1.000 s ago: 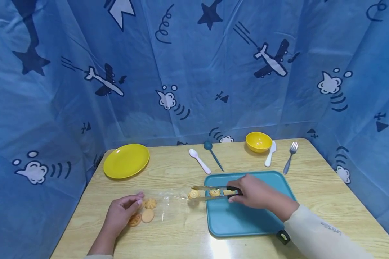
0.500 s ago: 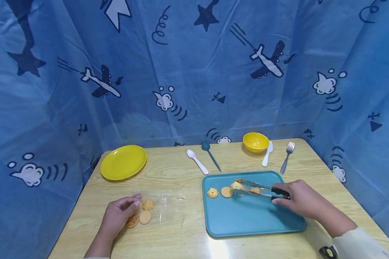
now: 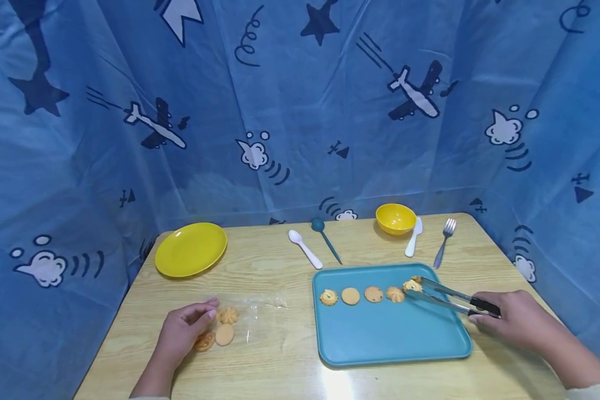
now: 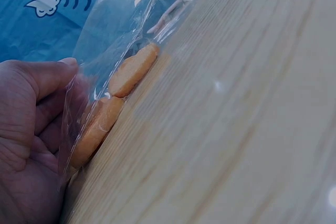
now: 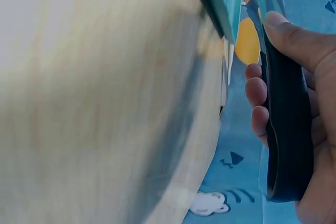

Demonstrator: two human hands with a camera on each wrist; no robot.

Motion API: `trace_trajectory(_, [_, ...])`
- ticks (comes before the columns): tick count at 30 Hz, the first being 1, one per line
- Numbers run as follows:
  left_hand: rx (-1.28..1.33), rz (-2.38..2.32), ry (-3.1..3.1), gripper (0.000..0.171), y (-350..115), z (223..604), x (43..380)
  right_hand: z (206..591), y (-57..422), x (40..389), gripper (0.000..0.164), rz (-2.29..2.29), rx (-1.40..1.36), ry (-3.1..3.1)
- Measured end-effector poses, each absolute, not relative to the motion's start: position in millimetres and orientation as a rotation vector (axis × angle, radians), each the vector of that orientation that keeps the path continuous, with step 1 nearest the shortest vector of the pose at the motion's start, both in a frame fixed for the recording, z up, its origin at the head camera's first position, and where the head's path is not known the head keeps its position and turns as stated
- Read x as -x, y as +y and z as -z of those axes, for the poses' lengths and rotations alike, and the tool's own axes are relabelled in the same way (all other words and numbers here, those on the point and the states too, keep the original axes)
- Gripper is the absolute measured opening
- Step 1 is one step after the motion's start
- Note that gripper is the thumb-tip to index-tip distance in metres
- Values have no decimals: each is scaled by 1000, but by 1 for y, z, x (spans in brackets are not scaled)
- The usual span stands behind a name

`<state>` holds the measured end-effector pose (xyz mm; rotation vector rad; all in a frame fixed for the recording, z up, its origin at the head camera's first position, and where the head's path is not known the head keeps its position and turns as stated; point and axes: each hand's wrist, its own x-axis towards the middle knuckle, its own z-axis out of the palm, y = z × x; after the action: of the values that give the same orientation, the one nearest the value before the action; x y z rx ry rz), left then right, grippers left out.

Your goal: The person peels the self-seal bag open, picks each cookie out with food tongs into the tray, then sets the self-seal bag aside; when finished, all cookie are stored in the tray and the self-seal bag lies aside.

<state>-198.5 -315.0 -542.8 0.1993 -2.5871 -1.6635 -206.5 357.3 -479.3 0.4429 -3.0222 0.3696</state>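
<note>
My right hand [image 3: 517, 321] grips the black handles of metal tongs [image 3: 447, 301]; the right wrist view shows fingers curled round the dark handle [image 5: 289, 129]. The tongs' tips are around a piped cookie [image 3: 411, 285] over the right part of the teal tray [image 3: 380, 339]. Whether it touches the tray is hard to tell. Left of it several cookies [image 3: 350, 296] lie in a row. At the left, my left hand [image 3: 185, 326] pinches the edge of a clear plastic bag [image 3: 265, 319] between thumb and fingers. Several cookies [image 4: 134, 69] are inside the bag.
A yellow plate [image 3: 191, 250] lies at the back left. Behind the tray are a white spoon [image 3: 305, 249], a dark teal spoon [image 3: 326, 239], a yellow bowl [image 3: 396, 219], a white knife [image 3: 414, 238] and a fork [image 3: 445, 243]. Blue printed cloth [image 3: 300, 111] surrounds the table.
My right hand has carried the tongs and the cookie rightward from the tray's left edge, past the row, to the tray's right part. The left hand stays at the bag.
</note>
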Motion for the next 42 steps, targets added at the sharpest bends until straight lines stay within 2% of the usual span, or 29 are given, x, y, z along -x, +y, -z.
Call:
trace_trajectory(5, [-224, 1649, -2598, 22, -315, 543, 197, 483, 363, 203, 40, -379, -430, -3037])
trace_trajectory(13, [-203, 1665, -2585, 26, -313, 544, 198, 484, 367, 199, 38, -375, -393, -3044])
trace_trajectory(23, [-207, 1659, -2590, 25, -314, 543, 199, 477, 354, 200, 49, -449, -409, -3062])
trace_trajectory(30, [-177, 1627, -2607, 28, -314, 543, 203, 463, 294, 214, 52, -497, -609, -3073])
trace_trajectory(36, [-139, 1687, -2544, 31, -314, 546, 204, 453, 224, 231, 37, -481, -983, -2959])
trace_trajectory(42, [-156, 1668, -2548, 29, -316, 549, 201, 463, 145, 247, 21, -471, -1290, -2921])
